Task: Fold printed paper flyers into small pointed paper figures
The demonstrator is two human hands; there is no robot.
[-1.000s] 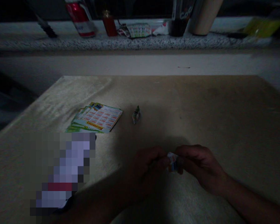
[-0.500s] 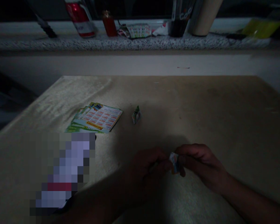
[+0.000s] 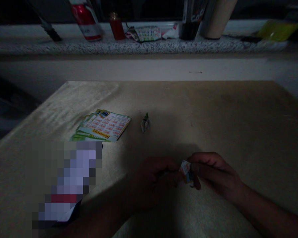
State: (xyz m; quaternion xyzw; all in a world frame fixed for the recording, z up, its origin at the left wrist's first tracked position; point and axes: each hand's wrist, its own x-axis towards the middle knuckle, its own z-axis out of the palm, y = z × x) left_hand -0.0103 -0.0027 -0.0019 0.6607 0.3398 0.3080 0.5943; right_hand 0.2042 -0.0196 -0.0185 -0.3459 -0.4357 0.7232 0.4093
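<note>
Between my two hands is a small folded piece of printed card (image 3: 186,171), white with orange and blue print. The fingertips of my left hand (image 3: 159,175) pinch its left side. My right hand (image 3: 213,172) grips its right side with thumb and fingers. The card is held above the table, and my fingers cover part of it. Farther off, a small folded paper shape (image 3: 145,122) with green and white print stands on the table. Left of that lies a fanned stack of printed calendar cards (image 3: 106,125), green and white with orange grids.
A blurred-out, phone-like object (image 3: 72,178) lies on the table (image 3: 225,112) by my left forearm. Along the speckled sill (image 3: 144,47) behind stand a red can (image 3: 86,21), a red bottle (image 3: 117,28), a crumpled wrapper (image 3: 149,33), a dark glass (image 3: 190,26) and a pale cylinder (image 3: 218,19).
The folded card has turned slightly between my fingers, showing more of its printed face. My right hand's lower fingers have shifted a little to the right. Other things stay where they were.
</note>
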